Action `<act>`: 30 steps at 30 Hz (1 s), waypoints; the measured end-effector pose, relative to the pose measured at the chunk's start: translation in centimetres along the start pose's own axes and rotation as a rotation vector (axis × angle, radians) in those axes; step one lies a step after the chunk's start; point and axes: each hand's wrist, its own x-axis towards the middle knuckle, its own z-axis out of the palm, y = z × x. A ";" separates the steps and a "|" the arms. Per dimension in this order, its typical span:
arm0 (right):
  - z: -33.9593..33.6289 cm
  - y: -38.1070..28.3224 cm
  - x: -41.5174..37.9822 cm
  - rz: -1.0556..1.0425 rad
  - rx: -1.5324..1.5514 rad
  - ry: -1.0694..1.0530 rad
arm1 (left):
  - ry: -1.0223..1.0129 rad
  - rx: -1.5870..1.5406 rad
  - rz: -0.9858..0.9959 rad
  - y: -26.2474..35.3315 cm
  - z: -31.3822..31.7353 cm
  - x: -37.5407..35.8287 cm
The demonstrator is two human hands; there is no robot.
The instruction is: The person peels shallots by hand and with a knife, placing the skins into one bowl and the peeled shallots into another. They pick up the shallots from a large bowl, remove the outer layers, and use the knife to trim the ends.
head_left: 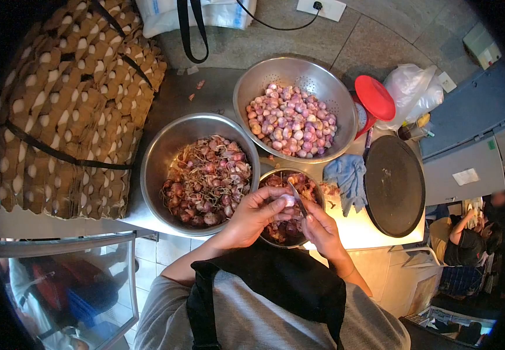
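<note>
My left hand (252, 216) pinches a pale, peeled shallot (288, 200) between thumb and fingers. In my right hand (321, 228) is a small knife (296, 195), its blade tilted up beside the shallot. Both hands are over a smaller metal bowl (318, 189) that holds reddish-brown skins. To the left stands a large steel bowl (150, 160) of unpeeled shallots (209, 184) with dry roots and skins. Behind the hands, a steel colander (343, 116) holds many peeled pink shallots (293, 121).
Stacked egg trays (72, 111) tied with black straps fill the left side. A blue cloth (346, 179), a round dark tray (395, 186) and a red-topped scale (375, 98) are on the right. A glass-doored fridge (66, 291) is at lower left. Another person (468, 242) is far right.
</note>
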 end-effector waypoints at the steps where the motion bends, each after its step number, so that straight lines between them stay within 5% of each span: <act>1: -0.1 0.0 0.0 0.013 0.010 0.000 | 0.003 0.002 -0.004 -0.1 -0.1 0.0; 8: -1.4 1.1 0.5 -0.033 -0.378 0.252 | -0.117 -0.104 -0.041 0.2 -0.2 -0.2; 17: -0.6 -0.9 -0.4 0.085 0.055 0.051 | -0.044 -0.031 -0.002 0.0 -0.3 0.2; 24: 0.2 -0.9 0.0 -0.078 -0.377 0.003 | 0.013 0.080 0.032 0.5 -0.1 0.0; 30: -0.7 -0.7 0.0 0.058 -0.206 0.081 | 0.026 0.096 0.034 1.0 0.4 -0.1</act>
